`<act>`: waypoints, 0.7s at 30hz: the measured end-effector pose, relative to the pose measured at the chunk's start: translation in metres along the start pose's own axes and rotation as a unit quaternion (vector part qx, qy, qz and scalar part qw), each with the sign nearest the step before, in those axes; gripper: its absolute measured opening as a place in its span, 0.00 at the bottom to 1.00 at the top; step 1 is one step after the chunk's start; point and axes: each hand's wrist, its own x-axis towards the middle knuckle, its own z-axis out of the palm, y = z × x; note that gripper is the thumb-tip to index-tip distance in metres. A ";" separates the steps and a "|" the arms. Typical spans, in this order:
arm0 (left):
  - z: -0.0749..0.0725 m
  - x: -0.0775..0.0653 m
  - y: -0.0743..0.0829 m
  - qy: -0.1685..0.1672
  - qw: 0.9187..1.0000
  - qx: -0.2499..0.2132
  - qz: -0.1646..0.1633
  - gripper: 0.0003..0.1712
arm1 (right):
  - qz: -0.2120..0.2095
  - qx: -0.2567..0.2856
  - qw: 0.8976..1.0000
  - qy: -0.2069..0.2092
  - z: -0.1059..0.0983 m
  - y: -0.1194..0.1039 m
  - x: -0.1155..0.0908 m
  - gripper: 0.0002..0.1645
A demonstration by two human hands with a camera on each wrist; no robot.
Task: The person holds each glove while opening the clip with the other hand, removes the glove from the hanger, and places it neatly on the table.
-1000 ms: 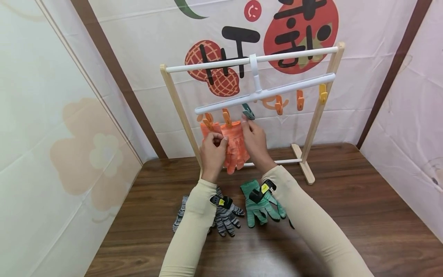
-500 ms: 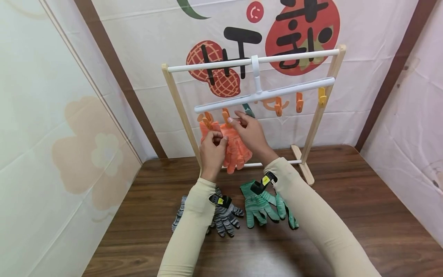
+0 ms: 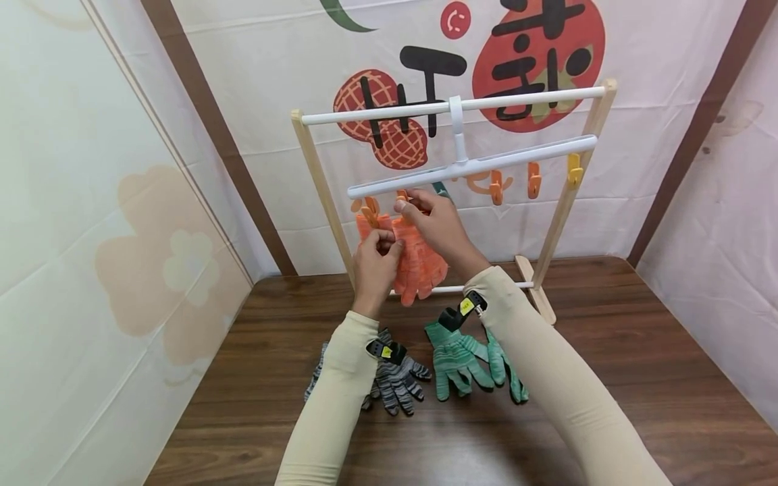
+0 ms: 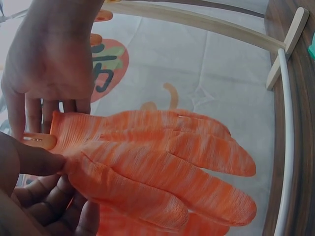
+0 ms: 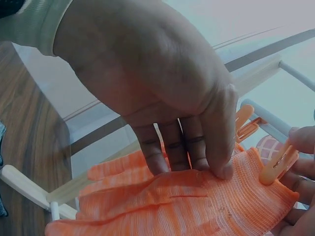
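Two orange knit gloves hang by their cuffs from orange clothespins under a white hanger bar [image 3: 425, 177]. My left hand [image 3: 373, 270] pinches the nearer orange glove [image 4: 147, 142] just below its cuff. My right hand [image 3: 445, 229] grips the orange clothespin [image 5: 278, 164] on that glove's cuff, thumb in front and fingers behind. Further left, a second orange clothespin [image 3: 370, 212] bites the other orange glove [image 3: 362, 226], which is partly covered by the nearer glove and my left hand. A teal clothespin [image 3: 441, 189] shows just behind my right hand.
A wooden rack [image 3: 547, 236] with a white top rail [image 3: 535, 99] bears the hanger. Two orange pins and a yellow pin [image 3: 574, 170] hang at its right. Grey striped gloves [image 3: 398, 385] and green gloves [image 3: 456, 364] lie on the brown table [image 3: 608, 351], partly under my forearms.
My right hand has moved left from the teal clothespin to the orange one on the nearer glove and taken hold of it. My left hand keeps its pinch on the glove.
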 end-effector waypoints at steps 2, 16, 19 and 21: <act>0.000 0.000 0.000 -0.001 1.000 -0.002 -0.005 0.09 | -0.003 0.001 1.000 0.002 0.000 0.000 0.000 0.25; 0.000 0.005 0.003 -0.006 1.000 -0.023 -0.015 0.10 | 0.012 0.021 0.999 0.026 0.002 -0.001 -0.001 0.22; -0.001 0.005 0.002 -0.007 1.000 -0.024 -0.011 0.10 | 0.016 0.030 0.999 0.032 0.003 -0.001 -0.001 0.22; -0.002 0.005 0.002 -0.008 1.000 -0.028 -0.009 0.09 | 0.017 0.038 0.999 0.036 0.003 -0.001 -0.001 0.22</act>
